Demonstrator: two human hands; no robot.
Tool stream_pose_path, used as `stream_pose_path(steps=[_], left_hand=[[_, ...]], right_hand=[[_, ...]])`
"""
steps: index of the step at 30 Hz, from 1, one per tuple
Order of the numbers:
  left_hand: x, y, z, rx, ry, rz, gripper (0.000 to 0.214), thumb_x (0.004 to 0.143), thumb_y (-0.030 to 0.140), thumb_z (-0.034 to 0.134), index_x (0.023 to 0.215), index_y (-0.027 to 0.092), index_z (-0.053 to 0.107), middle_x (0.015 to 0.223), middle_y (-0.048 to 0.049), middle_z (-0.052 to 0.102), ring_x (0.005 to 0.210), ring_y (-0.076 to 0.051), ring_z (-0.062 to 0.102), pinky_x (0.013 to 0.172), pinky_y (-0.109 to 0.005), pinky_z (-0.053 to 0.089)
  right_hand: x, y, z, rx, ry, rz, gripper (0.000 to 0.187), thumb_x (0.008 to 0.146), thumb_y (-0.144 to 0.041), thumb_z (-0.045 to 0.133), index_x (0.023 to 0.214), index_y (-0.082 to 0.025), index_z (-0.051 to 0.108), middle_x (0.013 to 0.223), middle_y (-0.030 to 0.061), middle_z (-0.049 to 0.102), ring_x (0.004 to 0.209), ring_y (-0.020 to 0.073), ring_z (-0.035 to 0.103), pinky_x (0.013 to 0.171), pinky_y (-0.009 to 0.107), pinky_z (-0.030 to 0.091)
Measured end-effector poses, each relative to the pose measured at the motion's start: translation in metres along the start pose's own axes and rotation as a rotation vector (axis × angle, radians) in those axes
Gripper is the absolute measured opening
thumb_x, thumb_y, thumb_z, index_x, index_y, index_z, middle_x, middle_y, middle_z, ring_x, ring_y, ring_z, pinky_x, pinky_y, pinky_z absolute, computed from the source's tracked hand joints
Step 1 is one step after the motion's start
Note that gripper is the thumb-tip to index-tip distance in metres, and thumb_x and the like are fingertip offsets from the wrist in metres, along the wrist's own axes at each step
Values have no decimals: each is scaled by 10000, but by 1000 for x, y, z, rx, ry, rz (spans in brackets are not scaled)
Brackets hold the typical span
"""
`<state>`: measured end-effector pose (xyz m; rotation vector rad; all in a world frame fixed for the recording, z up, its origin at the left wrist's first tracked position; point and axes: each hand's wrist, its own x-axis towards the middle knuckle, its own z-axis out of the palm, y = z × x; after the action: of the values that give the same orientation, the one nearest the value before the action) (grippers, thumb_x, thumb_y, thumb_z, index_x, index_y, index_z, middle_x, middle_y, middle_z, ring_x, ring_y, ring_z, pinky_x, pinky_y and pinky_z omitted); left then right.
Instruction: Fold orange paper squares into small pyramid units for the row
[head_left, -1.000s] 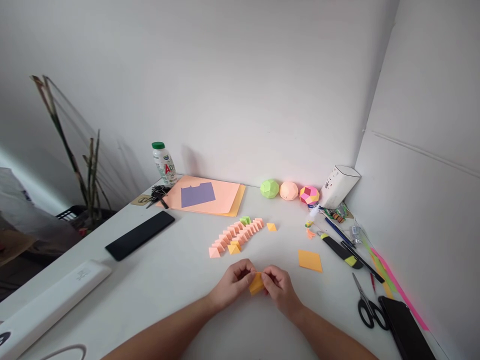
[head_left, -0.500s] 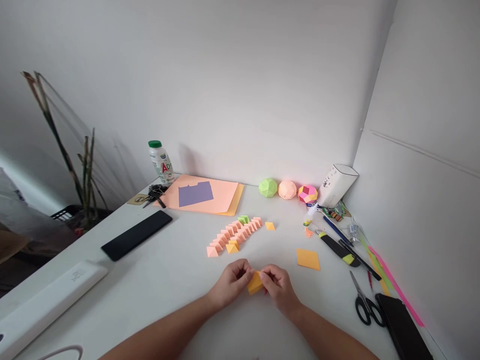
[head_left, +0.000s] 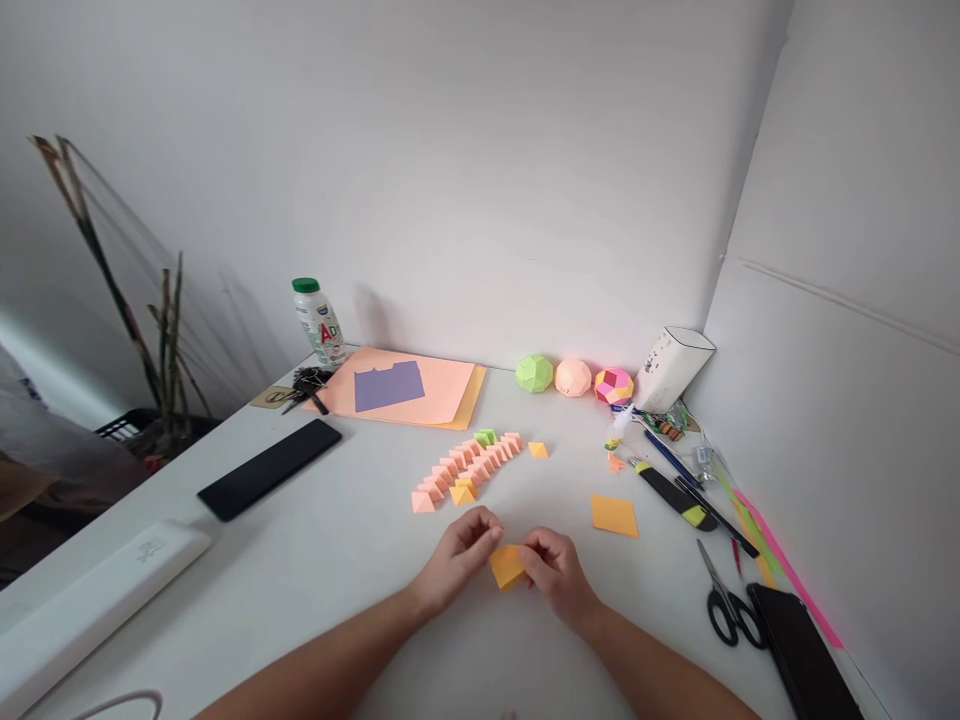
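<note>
Fingers (head_left: pixel 534 556) of the right hand (head_left: pixel 559 578) pinch the right edge of a folded orange paper (head_left: pixel 508 566), held low over the desk (head_left: pixel 337 560). Curled fingers of the left hand (head_left: pixel 456 558) meet its upper left corner; whether they grip cannot be told. Both forearms converge from below. A row of folded pieces (head_left: pixel 469 465) lies just beyond.

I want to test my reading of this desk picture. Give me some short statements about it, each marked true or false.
1. The left hand and the right hand both hold the orange paper. True.
2. The scissors lie to the left of the hands. False: they lie to the right.
3. Three paper balls sit by the back wall. True.
4. The bottle has a red cap. False: the cap is green.
</note>
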<state>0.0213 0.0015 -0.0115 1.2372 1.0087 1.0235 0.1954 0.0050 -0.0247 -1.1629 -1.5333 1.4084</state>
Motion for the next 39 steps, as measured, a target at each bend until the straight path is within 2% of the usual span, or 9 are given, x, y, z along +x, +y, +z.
stream_pose_path(steps=[3, 7, 12, 21, 25, 28, 32, 35, 39], left_hand=[[0, -1, 2, 12, -104, 3, 330, 748, 480, 599, 686, 169, 507, 646, 20, 491, 590, -113, 435, 556, -230, 356], [1, -5, 2, 54, -66, -19, 350, 764, 468, 583, 633, 171, 453, 578, 46, 430, 527, -90, 366, 501, -210, 297], [0, -5, 2, 86, -123, 2, 301, 781, 425, 581, 665, 165, 481, 602, 38, 452, 532, -91, 382, 501, -211, 301], [4, -4, 0, -200, -39, -28, 331, 773, 443, 595, 654, 176, 439, 626, 51, 462, 489, -69, 413, 495, -212, 344], [1, -3, -1, -174, -131, -37, 340, 771, 434, 595, 638, 179, 413, 590, 47, 470, 510, -84, 439, 524, -225, 365], [-1, -3, 1, -124, -145, -35, 310, 784, 445, 579, 708, 176, 446, 647, 24, 521, 550, -95, 472, 541, -232, 382], [-1, -7, 5, -229, -76, -28, 310, 792, 426, 594, 865, 215, 379, 694, 31, 555, 599, -116, 549, 552, -237, 417], [-2, -11, 6, -246, -73, 42, 294, 809, 408, 585, 830, 221, 360, 687, 36, 554, 611, -115, 562, 569, -240, 437], [-2, -14, 5, -138, -99, 77, 234, 831, 408, 549, 853, 190, 467, 802, -33, 609, 707, -149, 593, 652, -288, 480]], right_hand=[[0, 2, 1, -27, -10, -19, 260, 778, -352, 541, 603, -171, 478, 497, -52, 406, 456, 89, 379, 430, 207, 307], [0, 2, 2, 37, 25, 10, 288, 785, -417, 559, 654, -170, 489, 551, -41, 438, 495, 100, 427, 465, 218, 367], [1, 3, 1, 76, 9, 28, 324, 779, -462, 577, 683, -161, 508, 580, -30, 460, 524, 106, 449, 488, 224, 402], [3, 2, 1, 87, -13, 14, 315, 750, -465, 617, 732, -179, 486, 616, -36, 464, 541, 106, 435, 512, 230, 417], [2, -4, 1, 78, 2, 48, 288, 775, -447, 578, 716, -180, 487, 591, -36, 476, 523, 110, 437, 495, 229, 389], [2, -5, 0, 71, -15, 62, 269, 779, -417, 565, 696, -181, 467, 557, -45, 457, 488, 98, 409, 462, 217, 339], [1, -2, 0, 34, -50, 58, 268, 770, -408, 568, 676, -186, 449, 567, -35, 476, 499, 102, 418, 460, 216, 338], [1, -1, 0, 38, -41, 55, 272, 775, -411, 566, 677, -188, 445, 575, -29, 489, 507, 106, 426, 464, 219, 345], [2, -2, 1, 64, -25, 49, 279, 783, -417, 567, 681, -182, 455, 573, -32, 478, 505, 103, 427, 468, 218, 340]])
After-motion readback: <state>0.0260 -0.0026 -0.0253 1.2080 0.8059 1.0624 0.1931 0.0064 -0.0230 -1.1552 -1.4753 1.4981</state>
